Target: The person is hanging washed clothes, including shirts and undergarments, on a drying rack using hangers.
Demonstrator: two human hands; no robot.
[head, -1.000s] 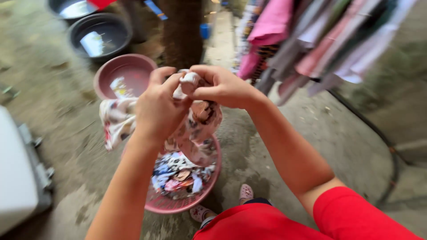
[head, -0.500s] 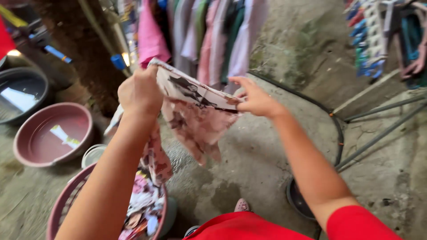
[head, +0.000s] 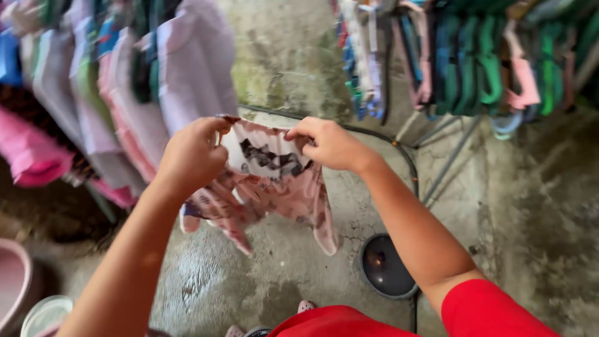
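the left hand (head: 190, 156) and the right hand (head: 331, 145) each pinch a top corner of a small pink printed garment (head: 274, 187), stretched between them above the concrete floor (head: 293, 268). it looks light, soft and limp, perhaps damp, so the top hem seems the best hold. hung clothes (head: 125, 81) lie far left, hangers (head: 486, 68) far right.

Floor (head: 518, 249): bare concrete, cracked, stained, damp-looking patches near bottom centre. On it: round dark pan (head: 385, 267) just right of centre, a black hose (head: 399, 156) curving past it, grey metal rack legs (head: 452, 156) upper right, pink basin (head: 9, 281) and white lid (head: 43, 315) at bottom left corner.
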